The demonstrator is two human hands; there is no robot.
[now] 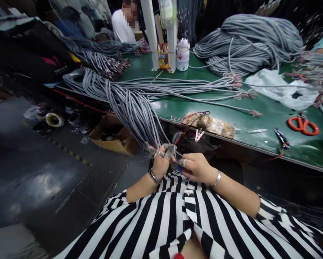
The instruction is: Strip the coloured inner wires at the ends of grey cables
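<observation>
My left hand (163,160), fingertips wrapped in tape, pinches the stripped end of a grey cable from the bundle of grey cables (131,104) that droops off the green table (194,108) toward my lap. My right hand (195,167) is closed close beside it, gripping a small blue-tipped tool (179,167) at the cable's coloured wire ends. Both hands are held over my striped shirt, below the table edge.
Orange scissors (303,126), black pliers (281,137), a white plastic bag (282,90) and a large grey cable coil (248,39) lie on the table. A cardboard box (113,135) and a tape roll (54,119) sit on the floor. A person in white sits behind.
</observation>
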